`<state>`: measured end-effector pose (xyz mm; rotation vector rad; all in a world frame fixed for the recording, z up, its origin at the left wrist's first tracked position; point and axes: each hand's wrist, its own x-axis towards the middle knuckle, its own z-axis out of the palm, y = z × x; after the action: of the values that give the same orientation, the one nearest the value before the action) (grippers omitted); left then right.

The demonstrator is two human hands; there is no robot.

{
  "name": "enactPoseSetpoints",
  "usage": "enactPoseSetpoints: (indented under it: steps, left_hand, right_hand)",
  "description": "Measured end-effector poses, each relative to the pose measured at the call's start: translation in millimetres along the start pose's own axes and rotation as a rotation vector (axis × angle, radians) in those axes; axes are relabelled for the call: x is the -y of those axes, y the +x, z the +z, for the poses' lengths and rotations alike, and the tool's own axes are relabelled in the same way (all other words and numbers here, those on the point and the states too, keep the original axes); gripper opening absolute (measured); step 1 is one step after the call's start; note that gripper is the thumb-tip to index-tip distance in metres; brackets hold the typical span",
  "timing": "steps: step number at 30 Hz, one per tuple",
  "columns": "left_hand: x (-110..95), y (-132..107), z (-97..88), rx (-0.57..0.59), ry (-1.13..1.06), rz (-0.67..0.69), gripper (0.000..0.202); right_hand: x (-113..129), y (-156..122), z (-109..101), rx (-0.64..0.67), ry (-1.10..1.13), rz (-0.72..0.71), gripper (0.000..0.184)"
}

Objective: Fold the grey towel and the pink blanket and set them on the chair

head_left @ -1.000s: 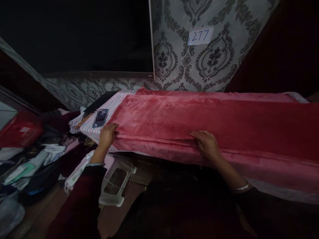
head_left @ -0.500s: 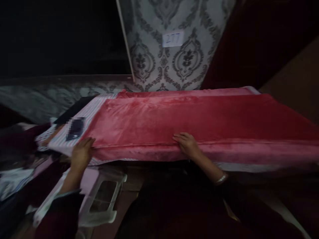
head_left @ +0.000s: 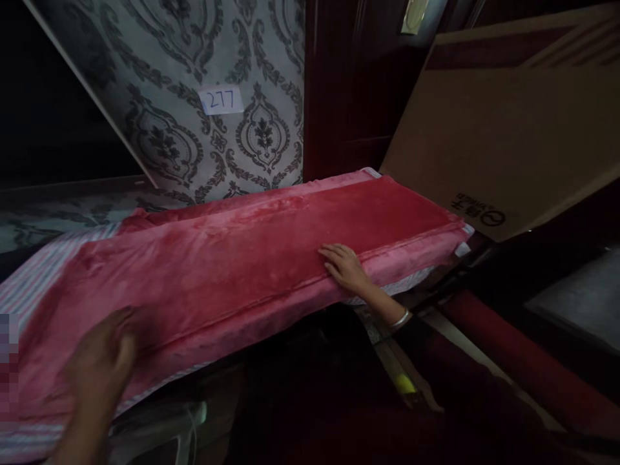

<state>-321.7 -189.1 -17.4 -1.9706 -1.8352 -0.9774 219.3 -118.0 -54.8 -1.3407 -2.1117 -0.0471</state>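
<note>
A long red plush cloth (head_left: 232,258) lies spread over a narrow raised surface, its near edge hanging down the front. Beneath it a striped cloth (head_left: 36,274) shows at the left end and along the lower edge. My right hand (head_left: 345,268) rests on the red cloth near its front fold, open, fingers stretched and lying flat. Over the cloth's left part is my left hand (head_left: 104,358), blurred by motion, thumb apart from the fingers and nothing visible in it. Whether it touches the cloth I cannot tell.
Patterned wallpaper (head_left: 213,51) with a paper label reading 277 (head_left: 221,100) stands behind the cloth. A large dark screen (head_left: 43,110) is at left. A big cardboard box (head_left: 508,129) leans at the right end, before a dark red door (head_left: 349,84). A pale plastic stool (head_left: 184,439) is below.
The view has swung right, bringing the cardboard box and the cloth's right end into sight. My left hand has left the cloth's left front edge; my right hand now lies flatter on the cloth.
</note>
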Motion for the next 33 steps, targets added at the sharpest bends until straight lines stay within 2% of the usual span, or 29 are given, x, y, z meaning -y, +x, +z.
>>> enactPoseSetpoints:
  steps: [2, 6, 9, 11, 14, 18, 20, 24, 29, 33]
  left_hand:
    - [-57, 15, 27.2, 0.023, -0.133, 0.122, 0.035]
    - [-161, 28, 83.7, 0.233, -0.286, 0.366, 0.038]
    - [-216, 30, 117.6, 0.342, -0.270, 0.469, 0.038]
    - [-236, 31, 133.6, 0.359, -0.233, 0.498, 0.034]
    - [-244, 33, 147.8, 0.331, -0.204, 0.547, 0.028]
    - [-234, 32, 153.5, 0.207, -0.241, 0.625, 0.034]
    - [-230, 30, 152.4, 0.191, -0.246, 0.651, 0.035]
    - [-232, 30, 147.5, 0.294, -0.193, 0.623, 0.037]
    - [-245, 38, 150.2, 0.284, -0.140, 0.598, 0.041]
    - [-264, 34, 156.6, 0.422, -0.113, 0.617, 0.045]
  right_hand:
    - [-19, -4, -10, 0.041, -0.019, 0.017, 0.044]
    - [-42, -13, -18, 0.089, -0.042, 0.049, 0.045]
    - [-49, -14, -18, 0.076, -0.043, 0.090, 0.040]
    - [-50, -12, -16, 0.052, -0.041, 0.096, 0.036]
    - [-52, -9, -15, 0.014, -0.048, 0.093, 0.032]
    - [-54, -14, -14, -0.049, -0.081, 0.049, 0.033]
    - [-54, -19, -13, -0.050, -0.094, 0.009, 0.033]
    - [-54, -28, -14, -0.038, -0.093, 0.040, 0.036]
    - [-68, -27, -26, -0.074, -0.163, 0.192, 0.037]
    - [-89, -37, -39, -0.060, -0.229, 0.268, 0.036]
